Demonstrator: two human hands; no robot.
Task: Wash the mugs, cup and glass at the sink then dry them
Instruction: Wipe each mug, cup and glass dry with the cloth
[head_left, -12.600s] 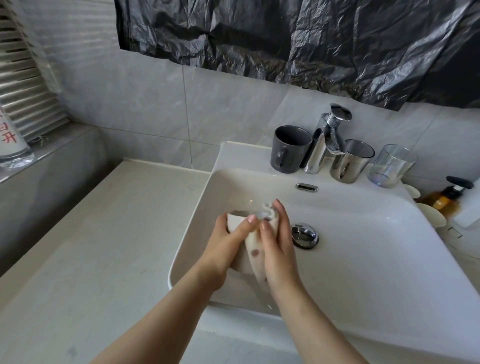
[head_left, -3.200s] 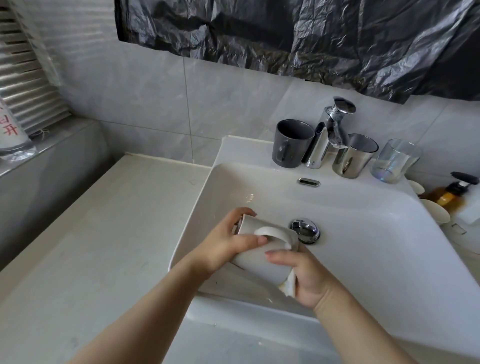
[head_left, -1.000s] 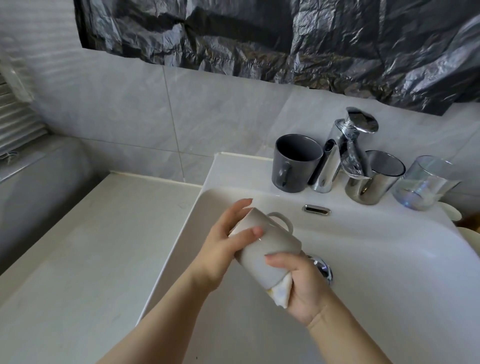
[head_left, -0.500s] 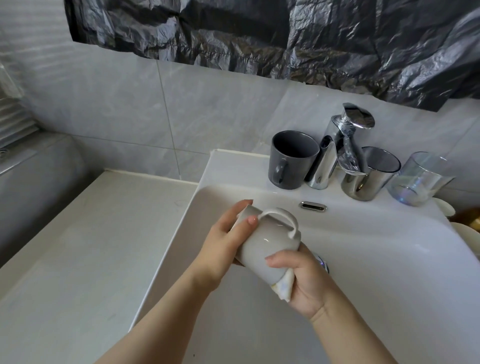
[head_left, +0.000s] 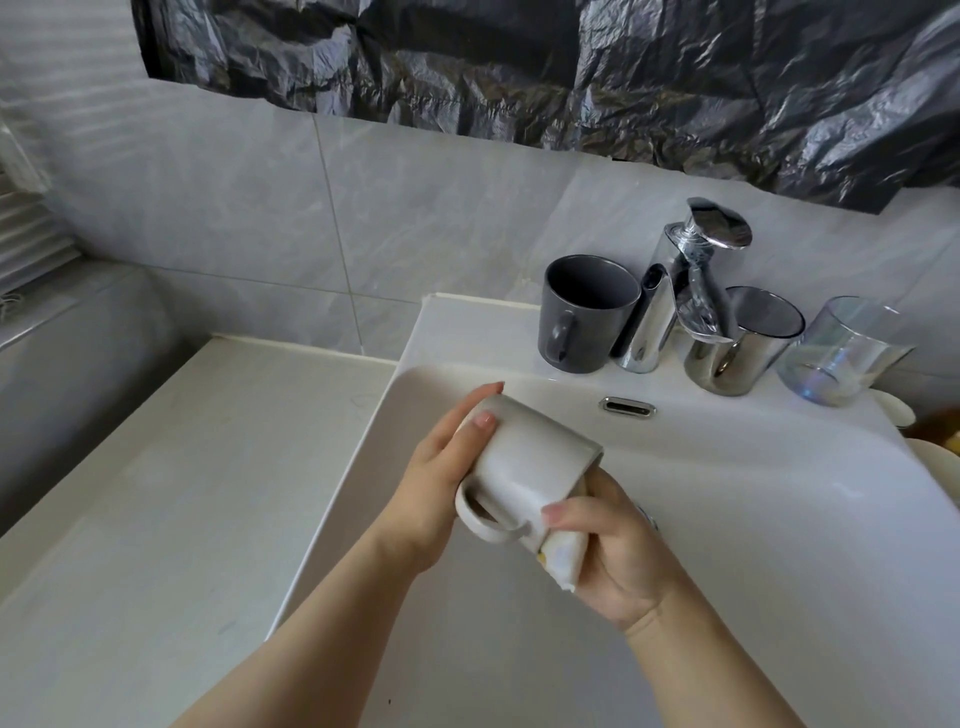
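Both hands over the sink (head_left: 727, 467): left hand (head_left: 441, 483) grips white mug (head_left: 524, 462), right hand (head_left: 608, 551) pinches cloth (head_left: 563, 558) on it. Grey mug (head_left: 584, 317) left of tap (head_left: 670, 296); steel cup (head_left: 740, 340) & glass (head_left: 841, 353) to its right.

text: none legible | labels: none | brands: none | numbers: none

Crumpled black plastic sheet (head_left: 519, 62) hangs over grey wall tiles (head_left: 234, 208); chrome faucet (head_left: 652, 327) below, pale countertop (head_left: 156, 519) at left.
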